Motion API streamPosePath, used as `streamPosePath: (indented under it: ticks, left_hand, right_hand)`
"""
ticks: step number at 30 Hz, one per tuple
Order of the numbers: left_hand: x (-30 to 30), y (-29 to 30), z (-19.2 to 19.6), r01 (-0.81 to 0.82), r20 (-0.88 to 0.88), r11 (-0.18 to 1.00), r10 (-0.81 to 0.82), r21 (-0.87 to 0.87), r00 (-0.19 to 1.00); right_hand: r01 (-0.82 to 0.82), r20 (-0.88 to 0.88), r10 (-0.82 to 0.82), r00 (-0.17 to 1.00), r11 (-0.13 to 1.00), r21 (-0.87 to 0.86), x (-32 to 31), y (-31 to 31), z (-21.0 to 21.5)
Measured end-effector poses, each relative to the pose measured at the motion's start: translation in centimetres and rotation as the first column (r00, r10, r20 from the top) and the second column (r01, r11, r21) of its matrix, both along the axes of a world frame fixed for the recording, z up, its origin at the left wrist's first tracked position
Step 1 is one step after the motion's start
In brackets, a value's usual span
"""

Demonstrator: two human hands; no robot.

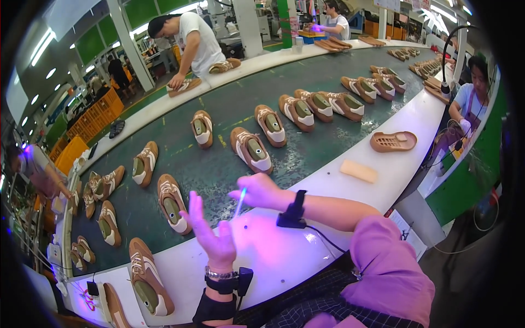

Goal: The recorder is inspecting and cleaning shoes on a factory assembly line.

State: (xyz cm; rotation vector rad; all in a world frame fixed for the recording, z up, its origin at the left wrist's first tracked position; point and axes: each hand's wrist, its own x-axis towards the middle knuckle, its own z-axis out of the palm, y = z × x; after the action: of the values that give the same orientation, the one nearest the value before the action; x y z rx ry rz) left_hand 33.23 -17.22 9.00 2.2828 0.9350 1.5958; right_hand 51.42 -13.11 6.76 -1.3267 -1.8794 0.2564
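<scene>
My left hand (214,238) is raised over the white table edge, palm up with fingers spread and nothing in it. Close beside it, my right hand (261,191) is closed on a thin pale stick (239,204) that points down toward the left hand; its exact kind is too small to tell. The nearest shoe to the left hand is a brown sneaker (170,202) with a white heel and a green insert, lying on the green conveyor (219,164). Another brown sneaker (149,279) rests on the white ledge to the left. Purple light falls on both hands.
Several brown sneakers (320,105) line the conveyor. On the right ledge lie a brown sole (392,142) and a pale yellow block (359,171). A sole (115,305) lies at lower left. Across the belt, a person (191,46) handles a shoe; another person (473,98) sits at right.
</scene>
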Motion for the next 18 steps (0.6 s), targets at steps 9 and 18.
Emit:
streamPosePath:
  ticks: [9,18]
  left_hand:
    - [3.9,0.4,-1.8,0.003,0.175,0.999,0.004,-0.043,0.984]
    - [0.3,4.0,-7.0,0.079,0.418,0.818,0.205,-0.569,0.885]
  right_hand:
    - [-0.211,-0.087,0.213,0.973,0.977,0.029,-2.2,-2.3,-1.6]
    - [0.514,-0.029,-0.581,0.814,0.742,-0.431,6.3,10.7,-3.8]
